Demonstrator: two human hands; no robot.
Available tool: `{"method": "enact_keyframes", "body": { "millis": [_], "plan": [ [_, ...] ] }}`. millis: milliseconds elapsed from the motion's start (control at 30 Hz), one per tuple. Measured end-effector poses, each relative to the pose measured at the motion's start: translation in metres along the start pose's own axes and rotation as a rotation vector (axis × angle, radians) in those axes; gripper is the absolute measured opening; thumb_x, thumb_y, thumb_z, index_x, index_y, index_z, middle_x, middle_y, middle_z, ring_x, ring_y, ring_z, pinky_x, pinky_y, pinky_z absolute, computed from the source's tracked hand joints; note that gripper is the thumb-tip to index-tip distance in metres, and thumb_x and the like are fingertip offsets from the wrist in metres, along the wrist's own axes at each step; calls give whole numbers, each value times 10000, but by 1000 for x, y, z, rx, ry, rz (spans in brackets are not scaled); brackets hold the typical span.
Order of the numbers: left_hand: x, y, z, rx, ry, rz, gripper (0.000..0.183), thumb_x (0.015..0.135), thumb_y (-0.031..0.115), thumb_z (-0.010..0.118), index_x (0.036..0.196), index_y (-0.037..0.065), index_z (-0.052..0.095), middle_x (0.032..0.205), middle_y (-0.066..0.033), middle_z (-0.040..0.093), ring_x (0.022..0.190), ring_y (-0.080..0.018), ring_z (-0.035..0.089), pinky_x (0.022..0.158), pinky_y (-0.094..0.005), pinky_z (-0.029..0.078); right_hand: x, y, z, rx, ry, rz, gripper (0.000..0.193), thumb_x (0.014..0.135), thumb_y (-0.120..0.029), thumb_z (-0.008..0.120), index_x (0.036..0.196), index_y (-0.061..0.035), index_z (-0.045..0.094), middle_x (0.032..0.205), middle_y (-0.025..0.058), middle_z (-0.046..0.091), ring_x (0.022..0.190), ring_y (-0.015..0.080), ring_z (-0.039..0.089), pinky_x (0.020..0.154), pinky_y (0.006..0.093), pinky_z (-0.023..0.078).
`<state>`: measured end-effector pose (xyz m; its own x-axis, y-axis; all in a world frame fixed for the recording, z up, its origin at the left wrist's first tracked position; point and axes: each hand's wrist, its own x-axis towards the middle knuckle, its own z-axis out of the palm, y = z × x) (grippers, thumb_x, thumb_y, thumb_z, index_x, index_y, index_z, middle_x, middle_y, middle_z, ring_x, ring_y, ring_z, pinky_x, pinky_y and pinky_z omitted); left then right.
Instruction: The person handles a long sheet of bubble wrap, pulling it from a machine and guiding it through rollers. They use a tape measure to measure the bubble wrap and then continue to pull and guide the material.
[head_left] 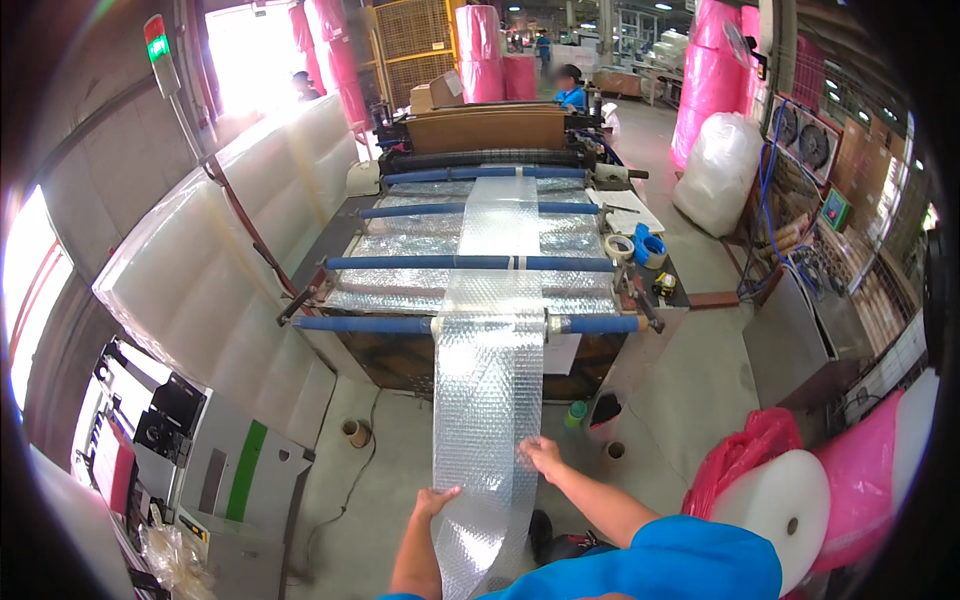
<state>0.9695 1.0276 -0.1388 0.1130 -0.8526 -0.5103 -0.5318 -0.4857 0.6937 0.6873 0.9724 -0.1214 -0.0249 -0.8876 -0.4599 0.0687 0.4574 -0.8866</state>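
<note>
A long strip of clear bubble wrap [487,400] comes over the blue front roller [375,325] of the machine and hangs down toward me. Its lower end passes out of view beneath my body. At the strip's left edge is my left hand [433,500], thumb over the sheet and the other fingers mostly hidden. Somewhat higher, my right hand [541,455] pinches the right edge between thumb and curled fingers. Between the two hands the film looks taut and shiny. Farther back, the strip runs across more blue rollers [470,263].
Tape rolls [649,247] and a tape measure [663,286] lie on the machine's right side. White wrapped stacks [220,220] line the left, above a grey cabinet [240,470]. Large white and pink rolls [775,510] sit at my right. A co-worker [571,90] is behind the machine.
</note>
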Motion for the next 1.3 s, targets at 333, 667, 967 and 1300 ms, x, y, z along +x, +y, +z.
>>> {"method": "enact_keyframes", "body": {
  "millis": [333, 667, 967, 1300],
  "plan": [
    [-111, -17, 1, -44, 323, -72, 648, 550, 436, 722, 918, -59, 522, 884, -186, 577, 810, -271, 572, 727, -339, 443, -163, 87, 26, -14, -202, 251, 271, 766, -281, 585, 929, -68, 545, 850, 34, 590, 710, 109, 552, 578, 242, 444],
    [-159, -13, -4, 52, 512, 15, 571, 666, 488, 585, 903, -28, 526, 886, -203, 561, 857, -343, 522, 733, -409, 403, -177, 92, 34, -29, -84, 27, 316, 758, -328, 584, 860, -31, 546, 710, 21, 567, 575, 65, 497, 471, 201, 387],
    [-175, -41, -28, -387, 181, 111, 423, 663, 240, 690, 949, -33, 541, 824, -115, 596, 726, -156, 557, 652, -288, 447, -196, 74, 41, -51, -95, 13, 249, 765, -298, 580, 781, -50, 560, 631, 19, 554, 510, 69, 463, 450, 209, 378],
    [-150, -31, -17, -84, 136, -81, 515, 623, 325, 715, 936, -50, 552, 855, -131, 596, 772, -185, 558, 692, -307, 441, -149, 87, 15, -308, -221, 168, 251, 684, -323, 659, 731, -77, 639, 609, -1, 560, 458, 88, 445, 422, 250, 394]
  ]
}}
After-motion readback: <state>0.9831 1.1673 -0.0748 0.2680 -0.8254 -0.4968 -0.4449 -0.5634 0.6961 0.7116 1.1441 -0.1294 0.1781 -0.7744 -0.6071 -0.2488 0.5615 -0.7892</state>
